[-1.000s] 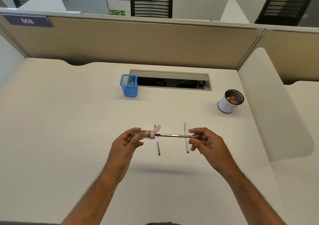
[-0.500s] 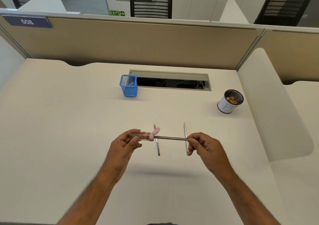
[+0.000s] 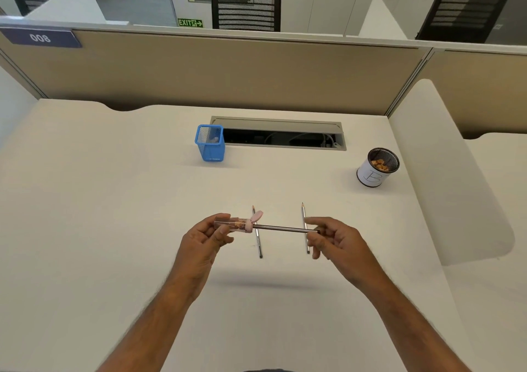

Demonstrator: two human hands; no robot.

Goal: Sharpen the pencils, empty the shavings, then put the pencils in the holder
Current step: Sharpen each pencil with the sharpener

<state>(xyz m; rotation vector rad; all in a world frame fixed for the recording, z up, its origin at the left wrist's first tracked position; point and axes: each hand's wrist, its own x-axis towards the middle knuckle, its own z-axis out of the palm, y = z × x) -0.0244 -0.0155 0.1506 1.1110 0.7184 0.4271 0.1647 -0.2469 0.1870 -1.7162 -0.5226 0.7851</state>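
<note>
Your left hand (image 3: pixel 208 236) holds the clear sharpener (image 3: pixel 232 224), grip curled round its barrel, above the surface (image 3: pixel 114 200). Your right hand (image 3: pixel 333 239) pinches the far end of the pencil (image 3: pixel 285 228) lodged in it. Two more pencils (image 3: pixel 305 227) lie beneath on the surface. The blue holder (image 3: pixel 210 143) stands far left, the shavings cup (image 3: pixel 376 168) far right.

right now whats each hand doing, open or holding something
Left hand: grips the sharpener.
Right hand: pinches the end of the pencil in the sharpener.
</note>
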